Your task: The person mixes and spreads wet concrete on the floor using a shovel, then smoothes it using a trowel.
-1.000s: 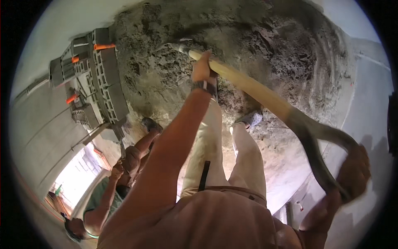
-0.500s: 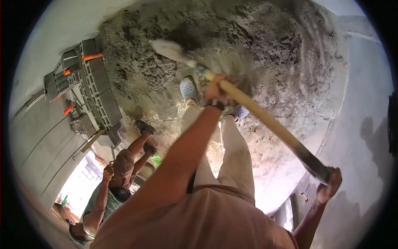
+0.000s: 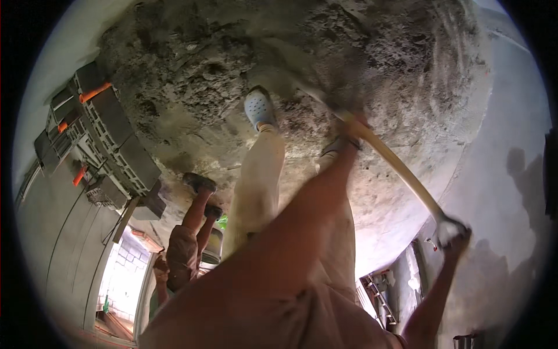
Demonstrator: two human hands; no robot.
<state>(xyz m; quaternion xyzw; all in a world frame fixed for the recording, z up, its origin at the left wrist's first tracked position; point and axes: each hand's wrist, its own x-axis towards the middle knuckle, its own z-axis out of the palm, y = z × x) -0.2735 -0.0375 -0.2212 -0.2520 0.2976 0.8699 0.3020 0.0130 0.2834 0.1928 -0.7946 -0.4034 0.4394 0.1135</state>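
A long-handled shovel (image 3: 402, 167) slants across the view, gripped by both my hands. My left hand (image 3: 356, 125) is wrapped round the lower shaft, smeared by motion. At the top end my right hand (image 3: 458, 239) closes on the grip. The blade end points up and left into a grey, crumbly mix (image 3: 203, 75) that looks like mortar or wet concrete, spread over the floor. Blur and the dark mix hide the blade's outline. My left foot, in a light blue clog (image 3: 258, 107), stands at the mix's edge; my left forearm partly covers my other foot.
Grey hollow blocks (image 3: 125, 145) are stacked at the left, with orange pipe pieces (image 3: 95, 93) among them. Another person (image 3: 185, 250) stands at the lower left, near a bucket (image 3: 214, 244). A grey wall (image 3: 505, 116) runs along the right.
The shovel's blade end and my left hand have moved right and a little down. My left arm now reaches further across my body. The view has shifted; the other person shows less.
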